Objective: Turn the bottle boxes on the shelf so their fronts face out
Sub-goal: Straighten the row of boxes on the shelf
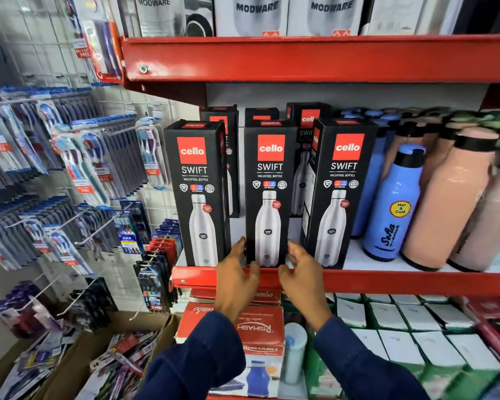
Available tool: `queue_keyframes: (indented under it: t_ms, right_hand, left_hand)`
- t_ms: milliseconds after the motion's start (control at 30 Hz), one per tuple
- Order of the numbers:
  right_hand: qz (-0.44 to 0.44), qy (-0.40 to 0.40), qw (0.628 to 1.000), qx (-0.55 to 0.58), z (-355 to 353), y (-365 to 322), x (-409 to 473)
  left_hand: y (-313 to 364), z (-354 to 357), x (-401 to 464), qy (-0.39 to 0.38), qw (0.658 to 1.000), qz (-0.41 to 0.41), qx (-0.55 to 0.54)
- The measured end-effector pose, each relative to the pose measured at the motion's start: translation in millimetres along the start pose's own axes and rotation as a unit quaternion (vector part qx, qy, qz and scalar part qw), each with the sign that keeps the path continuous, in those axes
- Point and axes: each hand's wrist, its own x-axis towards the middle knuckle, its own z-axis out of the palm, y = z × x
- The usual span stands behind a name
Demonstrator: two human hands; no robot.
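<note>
1. Boxes of bottles stand on the red shelf (387, 280); three black ones line its front lip, and the middle box (269, 194) serves as landmark below.
2. Middle box: upright, printed front facing out, its base at the very front edge of the shelf.
3. Left hand (237, 277): fingers spread, fingertips against the lower left side of the middle box, thumb at its bottom front corner, over the shelf lip.
4. Right hand (300, 272): fingers spread, fingertips at the lower right side of the middle box, thumb just below its base. The two hands are apart and bracket the box; whether they press it firmly I cannot tell.
5. Left box (198, 194): just left of the middle box, front out, with a narrow gap between them that holds the left hand's fingers.
6. Right box (337, 194): just right of the middle box, turned slightly so a side panel shows, with a narrow gap at the base.
7. Rear boxes (305, 131): behind the middle box, more black boxes stand deeper on the shelf, with open shelf floor showing between the rows.
8. Blue bottle (393, 203) and peach bottle (448, 203): well right of the middle box, beyond the right box, crowding that end.
9. Toothbrush packs (78, 157): far left of the middle box, on wall hooks past the shelf's end.
</note>
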Motion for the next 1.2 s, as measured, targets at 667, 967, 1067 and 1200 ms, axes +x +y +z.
queue_keyframes:
  t_ms: [667, 967, 1067, 1200]
  right_hand:
    - [-0.004, -0.029, 0.997, 0.065, -24, -1, -10]
    - [0.01, 0.211, 0.967, 0.146, -64, 28, -11]
    - [0.029, 0.252, 0.957, 0.144, -74, 40, 0]
    - [0.06, 0.181, 0.974, 0.123, -81, 63, 14]
  left_hand:
    - [4, 0, -16, 0.081, 0.996, -0.018, 0.029]
    - [38, 26, -24, 0.201, 0.972, 0.115, -0.043]
    - [47, 48, -23, 0.139, 0.98, 0.132, -0.045]
    - [60, 79, -22, 0.041, 0.994, 0.099, -0.021]
